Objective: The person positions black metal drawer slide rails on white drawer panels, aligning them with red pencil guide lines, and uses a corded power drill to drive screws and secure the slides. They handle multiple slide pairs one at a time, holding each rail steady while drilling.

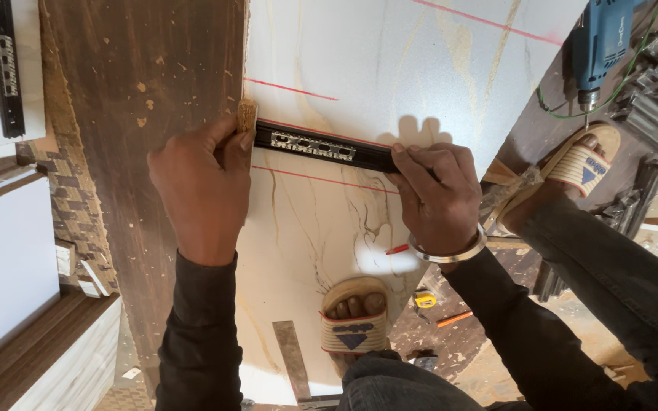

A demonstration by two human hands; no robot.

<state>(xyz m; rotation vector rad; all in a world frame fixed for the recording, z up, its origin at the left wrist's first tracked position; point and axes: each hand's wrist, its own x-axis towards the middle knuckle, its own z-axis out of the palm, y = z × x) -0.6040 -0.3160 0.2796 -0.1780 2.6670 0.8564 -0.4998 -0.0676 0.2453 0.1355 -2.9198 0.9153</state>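
Black drawer slide rail [320, 146] lies flat on the marble-pattern laminate panel [390, 68], set between two red marked lines and running roughly parallel to them. Left hand [196, 179] is curled over the rail's left end at the panel edge, thumb pinning a small wood block [247, 116] against it. Right hand [437, 194] presses down on the rail's right end, fingers flat and closed over it — both hands are holding it in place, not lifting.

Handling, as a judgement: steel rail, stiff, moderately light, won't flex. The laminate looks glossy, so the rail likely skates under side load — downward pressure at both ends is the right hold. The telescoping section may slide if it's picked up by one end.

Count:
- slide rails: 2 — one in hand, a second one [3, 65] lying on a white board top left
- red lines on panel: 4 visible
- blue power drill [602, 42]: 1, top right
- steel ruler [292, 358]: 1, near the bottom
- sandalled feet: 2, one on the panel [353, 323]
- red pencil [397, 249]: 1, just beside the right wrist
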